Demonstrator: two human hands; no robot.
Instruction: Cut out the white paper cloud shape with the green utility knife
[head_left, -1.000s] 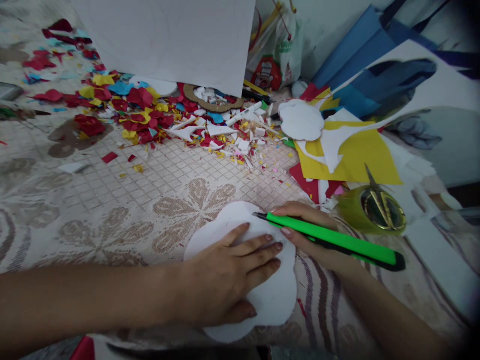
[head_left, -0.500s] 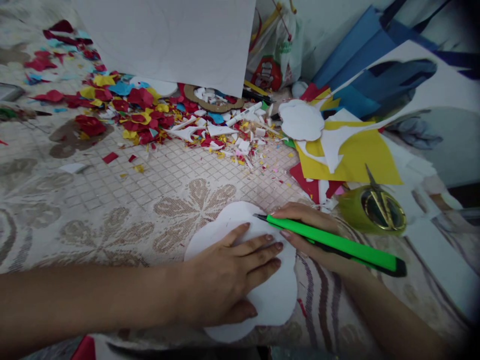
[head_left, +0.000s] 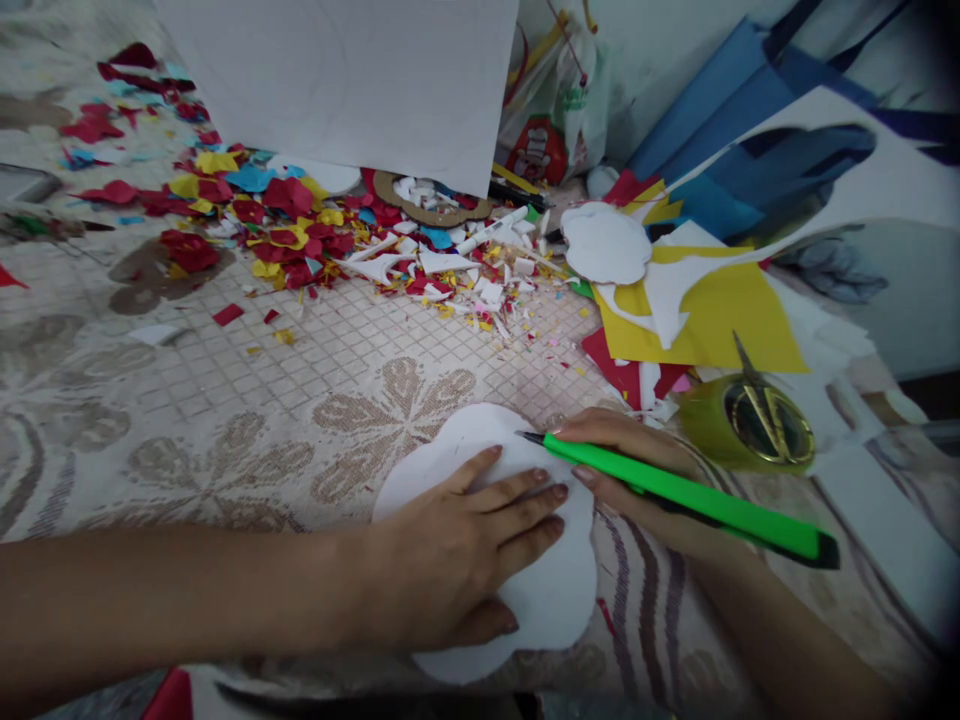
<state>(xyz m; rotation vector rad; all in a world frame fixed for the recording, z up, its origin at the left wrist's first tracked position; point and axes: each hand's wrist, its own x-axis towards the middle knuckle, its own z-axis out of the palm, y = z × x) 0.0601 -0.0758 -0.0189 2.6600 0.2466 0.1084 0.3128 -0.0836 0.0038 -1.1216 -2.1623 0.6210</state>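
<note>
A white flower-shaped cutout [head_left: 551, 600] with a scalloped edge lies flat on the patterned tablecloth. My left hand [head_left: 457, 550] rests on it with the fingers spread, pressing the sheet down. In my right hand [head_left: 637, 470] is a green utility knife [head_left: 697, 490] with a black end, gripped between thumb and fingers. The knife's dark tip sits over the upper right part of the cutout; whether it touches the surface I cannot tell.
Red, yellow, blue and white scraps [head_left: 292, 220] cover the far side. At the right are a yellow sheet [head_left: 720, 310], scissors [head_left: 765, 405] on a roll of tape [head_left: 701, 420], and a smaller white cutout [head_left: 604, 243]. A white board [head_left: 345, 80] and blue bag [head_left: 701, 110] stand behind.
The tip of the green utility knife has shifted slightly right over the cutout, and its rear end has swung right and down. My left hand stays in place on the sheet.
</note>
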